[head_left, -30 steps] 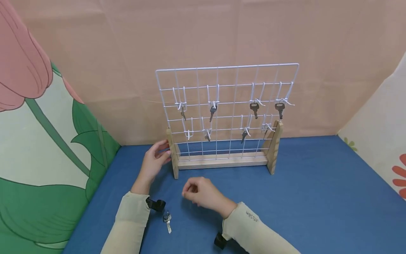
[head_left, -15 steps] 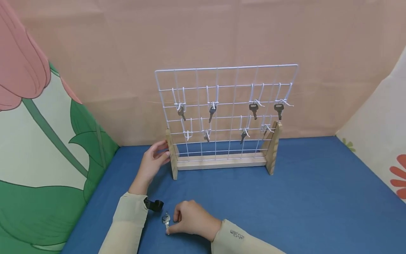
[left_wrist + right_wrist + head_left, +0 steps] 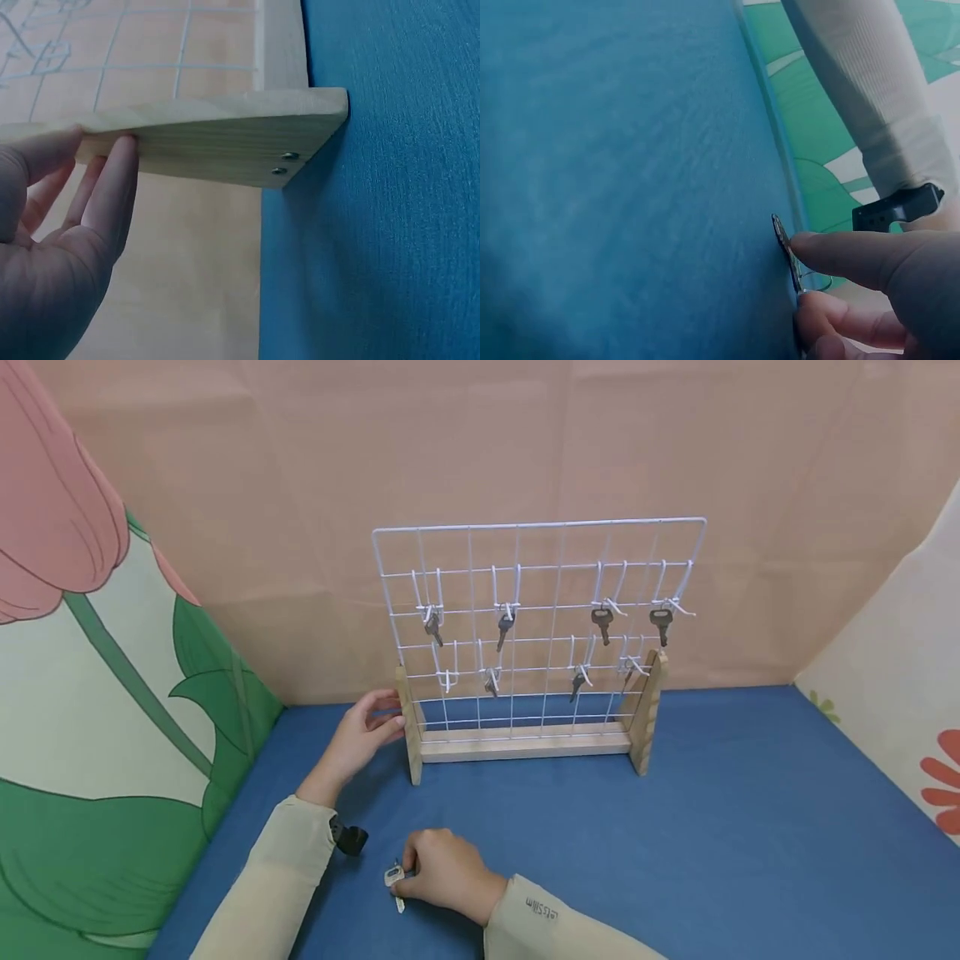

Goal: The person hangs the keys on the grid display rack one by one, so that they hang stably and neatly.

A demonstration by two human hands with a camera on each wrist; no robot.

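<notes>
A silver key [image 3: 393, 876] with a thin wire ring [image 3: 826, 283] is on the blue tabletop at the front. My right hand [image 3: 447, 870] pinches it between thumb and fingers, low over the cloth; the fingers [image 3: 840, 255] hide part of it in the right wrist view. Farther back stands a white wire grid rack [image 3: 540, 520] on a wooden base. My left hand [image 3: 358, 735] touches the outer face of its left wooden side panel [image 3: 225, 139] with fingertips [image 3: 124, 150], the fingers loosely extended.
Keys hang from hooks on the rack, such as one dark key [image 3: 602, 622] in the upper row. A lower-left hook [image 3: 447, 680] carries no key. The blue tabletop [image 3: 750, 827] meets a tan backdrop [image 3: 225, 527] behind and a flower-print panel [image 3: 112, 843] at left.
My right hand has come down and toward the front left, onto the key, and now pinches it. My left hand stays at the rack's side panel while its forearm shifts slightly left.
</notes>
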